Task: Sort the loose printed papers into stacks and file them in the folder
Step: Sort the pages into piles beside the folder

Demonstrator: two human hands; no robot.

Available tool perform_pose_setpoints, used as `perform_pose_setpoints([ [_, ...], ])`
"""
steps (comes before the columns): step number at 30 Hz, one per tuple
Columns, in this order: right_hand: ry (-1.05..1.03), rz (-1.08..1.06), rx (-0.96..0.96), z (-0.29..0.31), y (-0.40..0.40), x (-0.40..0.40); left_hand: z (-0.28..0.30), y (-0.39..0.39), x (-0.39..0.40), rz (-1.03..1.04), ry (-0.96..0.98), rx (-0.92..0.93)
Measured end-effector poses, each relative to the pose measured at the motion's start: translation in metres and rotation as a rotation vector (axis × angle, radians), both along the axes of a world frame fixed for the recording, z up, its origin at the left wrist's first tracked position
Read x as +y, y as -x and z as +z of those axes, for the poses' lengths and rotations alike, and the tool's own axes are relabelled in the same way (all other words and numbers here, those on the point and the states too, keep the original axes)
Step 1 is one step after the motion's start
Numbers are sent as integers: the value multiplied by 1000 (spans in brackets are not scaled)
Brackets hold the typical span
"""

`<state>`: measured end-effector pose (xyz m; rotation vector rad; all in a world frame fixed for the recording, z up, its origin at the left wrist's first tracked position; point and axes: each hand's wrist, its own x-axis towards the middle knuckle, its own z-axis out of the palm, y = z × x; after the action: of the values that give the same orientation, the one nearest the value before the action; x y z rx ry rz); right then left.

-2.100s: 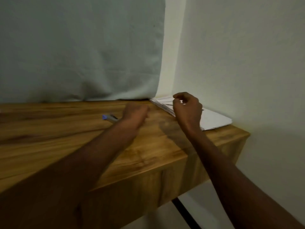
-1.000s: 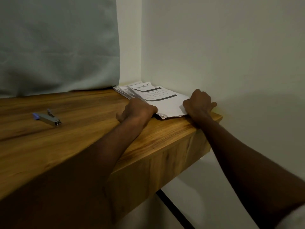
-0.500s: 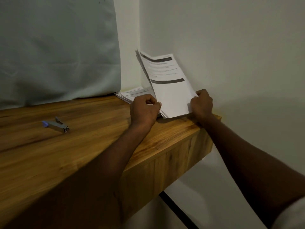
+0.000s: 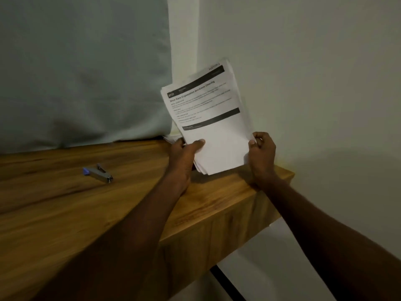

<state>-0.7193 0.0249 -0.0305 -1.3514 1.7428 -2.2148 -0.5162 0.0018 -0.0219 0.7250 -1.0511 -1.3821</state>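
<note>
head view: papers [image 4: 213, 135] headed "3723"

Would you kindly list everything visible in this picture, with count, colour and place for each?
printed papers: one stack, sheet count unclear, white with black bars and text, held upright above the table's far right corner.
papers left on the table: a few edges, white, behind the left hand by the curtain; count unclear.
stapler: one, silver with a blue end, lying on the table left of the hands.
table: one, brown wood, across the lower left.
curtain: one, pale grey-green, hanging behind the table.
wall: off-white, to the right.
left hand: one, grips the stack's left edge.
right hand: one, grips the stack's right edge.
</note>
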Motion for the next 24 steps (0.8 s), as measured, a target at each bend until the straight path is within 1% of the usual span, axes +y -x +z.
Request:
perform_pose_setpoints([
  [3,-6,130,32,1,-42,8,-2,-38,9,65,-41,-37],
  [6,-62,296,-2,7,-89,13,6,-101,16,121,55,-124],
  [8,-145,478,-35,16,-123,11,17,-152,20,159,133,-200],
  [11,-280,857,-128,32,-176,5,34,-226,30,203,133,-254],
  [13,-368,1004,-130,41,-217,2,41,-271,37,276,141,-338],
  [15,-416,1071,-85,47,-261,-6,47,-316,42,360,165,-440],
  [17,-422,1103,-41,51,-303,-18,50,-352,47,400,163,-481],
  [20,-374,1121,56,57,-365,-35,47,-400,47,517,174,-492],
  [22,-318,1113,82,56,-404,-43,39,-424,42,625,206,-472],
  [24,-263,1091,116,51,-437,-49,32,-441,34,717,240,-494],
])
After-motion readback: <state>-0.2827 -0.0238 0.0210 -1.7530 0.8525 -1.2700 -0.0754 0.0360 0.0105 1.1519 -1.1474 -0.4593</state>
